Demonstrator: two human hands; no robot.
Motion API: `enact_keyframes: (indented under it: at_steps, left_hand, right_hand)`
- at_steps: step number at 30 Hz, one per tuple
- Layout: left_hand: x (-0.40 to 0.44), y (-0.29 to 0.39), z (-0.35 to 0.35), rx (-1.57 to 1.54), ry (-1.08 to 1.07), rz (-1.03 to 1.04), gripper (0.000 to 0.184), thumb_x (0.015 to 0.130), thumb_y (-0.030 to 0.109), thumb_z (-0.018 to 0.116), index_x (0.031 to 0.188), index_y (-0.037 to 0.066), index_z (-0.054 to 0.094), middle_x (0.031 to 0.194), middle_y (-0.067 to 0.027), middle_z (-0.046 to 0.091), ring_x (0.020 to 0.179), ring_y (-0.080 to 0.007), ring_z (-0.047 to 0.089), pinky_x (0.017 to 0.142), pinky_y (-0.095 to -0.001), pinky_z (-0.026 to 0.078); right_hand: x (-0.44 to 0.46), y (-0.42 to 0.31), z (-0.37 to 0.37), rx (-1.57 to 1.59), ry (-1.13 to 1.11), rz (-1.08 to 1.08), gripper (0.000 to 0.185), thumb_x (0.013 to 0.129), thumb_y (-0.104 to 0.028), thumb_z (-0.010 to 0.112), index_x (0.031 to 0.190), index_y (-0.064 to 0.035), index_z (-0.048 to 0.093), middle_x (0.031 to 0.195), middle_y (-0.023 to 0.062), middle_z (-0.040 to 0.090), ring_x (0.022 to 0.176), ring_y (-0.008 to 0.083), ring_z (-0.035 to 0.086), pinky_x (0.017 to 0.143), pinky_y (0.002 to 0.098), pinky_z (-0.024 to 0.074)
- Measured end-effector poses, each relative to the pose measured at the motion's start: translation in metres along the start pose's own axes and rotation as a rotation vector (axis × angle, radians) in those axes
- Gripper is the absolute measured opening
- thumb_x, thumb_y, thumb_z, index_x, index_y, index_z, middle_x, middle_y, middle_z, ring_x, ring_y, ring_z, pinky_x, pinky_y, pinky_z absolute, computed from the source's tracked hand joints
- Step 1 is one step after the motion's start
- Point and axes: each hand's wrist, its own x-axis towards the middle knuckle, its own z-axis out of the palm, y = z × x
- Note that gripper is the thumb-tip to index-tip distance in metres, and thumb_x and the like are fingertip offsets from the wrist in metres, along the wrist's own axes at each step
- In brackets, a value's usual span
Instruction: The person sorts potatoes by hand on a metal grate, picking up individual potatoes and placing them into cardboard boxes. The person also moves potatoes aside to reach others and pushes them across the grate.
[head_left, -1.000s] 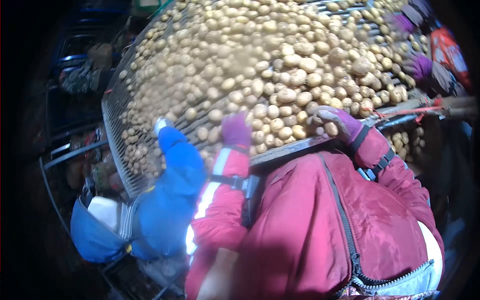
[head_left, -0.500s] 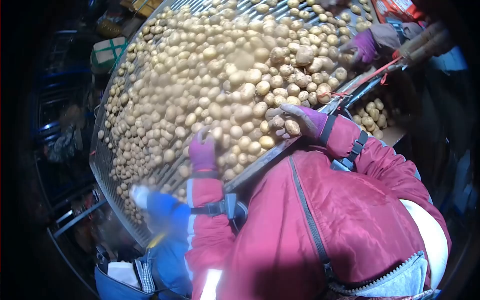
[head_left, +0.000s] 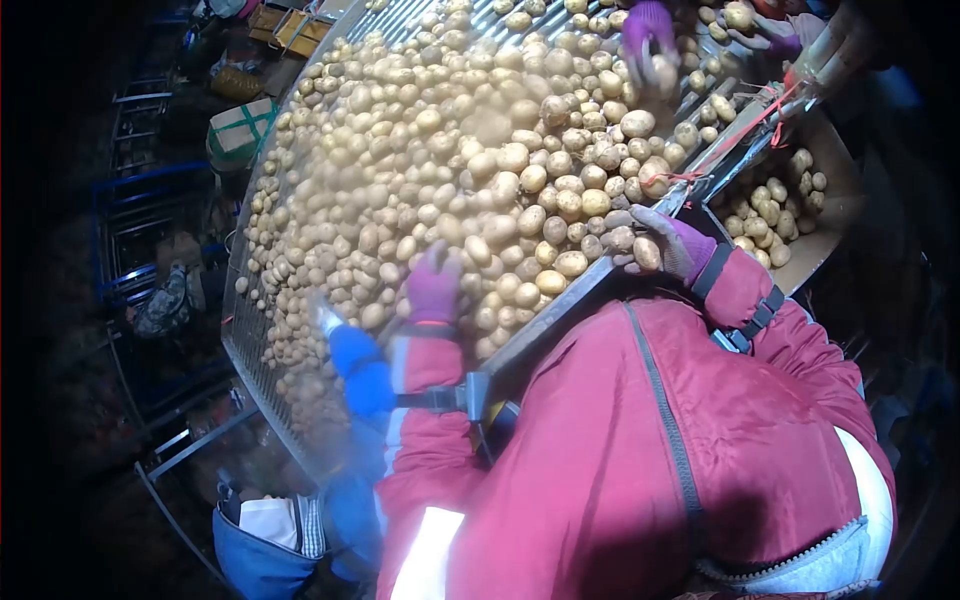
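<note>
Coloured yellow-brown across potatoes (head_left: 505, 187); purple on both gloves (head_left: 433, 287); crimson over the jacket (head_left: 610, 420); blue along the co-worker's sleeve (head_left: 360, 368); crossed in green on the box (head_left: 240, 132).

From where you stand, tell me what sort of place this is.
It looks like a potato sorting station: loose potatoes lie heaped across a slatted metal rack, and a box beside it holds more of them.

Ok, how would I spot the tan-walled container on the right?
Start at the big slatted table covered in potatoes. Follow its near edge rightward past the person's purple-gloved right hand to the rail with red string. Just beyond it sits the tan-walled container, set apart by its own small heap of potatoes.
</note>
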Motion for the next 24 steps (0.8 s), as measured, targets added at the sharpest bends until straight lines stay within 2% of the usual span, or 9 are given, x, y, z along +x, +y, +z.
enact_keyframes:
  at_steps: [5,8,9,12,13,18,19,22,24]
  left_hand:
    - [0.014,0.026,0.055,0.215,0.114,-0.047,0.044,0.084,0.017,0.067,0.127,0.011,0.061,0.123,-0.0189,0.060,0.111,-0.0387,0.059,0.095,-0.0469,0.049]
    - [0.019,0.041,0.015,0.096,0.090,0.210,0.039,0.090,0.010,0.058,0.128,0.010,0.061,0.122,-0.0209,0.059,0.101,-0.0376,0.063,0.086,-0.0422,0.054]
    - [0.022,0.040,0.001,0.383,0.109,0.530,0.037,0.091,0.008,0.057,0.127,0.008,0.063,0.122,-0.0204,0.060,0.095,-0.0364,0.066,0.080,-0.0365,0.056]
    - [0.020,0.073,-0.003,-0.314,-0.112,0.155,0.036,0.097,0.016,0.059,0.130,0.002,0.062,0.134,-0.0173,0.058,0.116,-0.0276,0.062,0.095,-0.0345,0.053]
    - [0.018,0.101,0.002,-1.070,-0.186,-0.172,0.036,0.098,0.016,0.058,0.131,0.001,0.060,0.134,-0.0157,0.058,0.117,-0.0241,0.061,0.096,-0.0327,0.053]
    - [0.025,0.152,0.069,-0.213,-0.184,0.457,0.044,0.099,0.014,0.058,0.141,0.002,0.051,0.128,-0.0091,0.061,0.113,-0.0181,0.060,0.092,-0.0295,0.052]
    - [0.020,0.167,0.084,-0.112,-0.196,0.499,0.047,0.099,0.013,0.057,0.144,0.003,0.048,0.126,-0.0074,0.062,0.111,-0.0165,0.060,0.090,-0.0283,0.051]
    - [0.008,0.211,0.102,-0.249,-0.428,0.404,0.055,0.099,0.014,0.059,0.150,0.003,0.041,0.129,-0.0083,0.060,0.112,-0.0149,0.058,0.093,-0.0279,0.048]
    - [0.008,0.248,0.109,-0.367,-0.469,0.527,0.046,0.092,0.010,0.063,0.133,0.002,0.046,0.128,-0.0133,0.060,0.108,-0.0214,0.059,0.091,-0.0312,0.050]
  right_hand:
    - [0.012,0.002,0.002,0.054,-0.064,0.037,0.057,0.101,-0.046,0.054,0.139,-0.0032,0.050,0.117,0.0087,0.066,0.093,0.0193,0.063,0.081,0.0306,0.0529]
    - [0.017,0.006,0.011,0.091,-0.029,0.012,0.054,0.103,-0.038,0.054,0.134,0.0046,0.048,0.111,0.0129,0.063,0.088,0.0204,0.060,0.080,0.0315,0.0526]
    - [0.012,0.001,0.022,0.090,-0.006,0.033,0.053,0.103,-0.037,0.052,0.136,0.0047,0.046,0.105,0.0100,0.062,0.085,0.0195,0.058,0.077,0.0302,0.0515]
    - [0.025,0.009,0.013,0.198,-0.138,0.063,0.048,0.104,-0.035,0.051,0.133,0.0037,0.048,0.101,0.0079,0.061,0.083,0.0183,0.056,0.073,0.0284,0.0496]
    - [0.022,0.004,0.023,0.169,-0.183,0.038,0.043,0.104,-0.035,0.051,0.129,0.0002,0.050,0.099,0.0065,0.060,0.081,0.0176,0.055,0.071,0.0275,0.0480]
    - [0.015,-0.005,0.035,-0.080,0.087,-0.072,0.039,0.104,-0.039,0.050,0.123,-0.0058,0.056,0.102,0.0055,0.064,0.085,0.0170,0.060,0.073,0.0297,0.0494]
    - [0.020,-0.001,0.021,-0.132,-0.171,-0.229,0.041,0.103,-0.039,0.052,0.126,-0.0056,0.056,0.104,0.0070,0.066,0.091,0.0147,0.066,0.079,0.0312,0.0558]
    - [-0.011,-0.011,0.017,-0.246,0.045,-0.398,0.035,0.105,-0.036,0.047,0.110,-0.0054,0.063,0.093,0.0046,0.067,0.076,0.0123,0.063,0.066,0.0243,0.0496]
    - [-0.057,-0.020,0.019,-0.179,0.102,-0.368,0.032,0.103,-0.036,0.049,0.110,-0.0078,0.064,0.087,0.0037,0.065,0.072,0.0128,0.061,0.059,0.0264,0.0465]
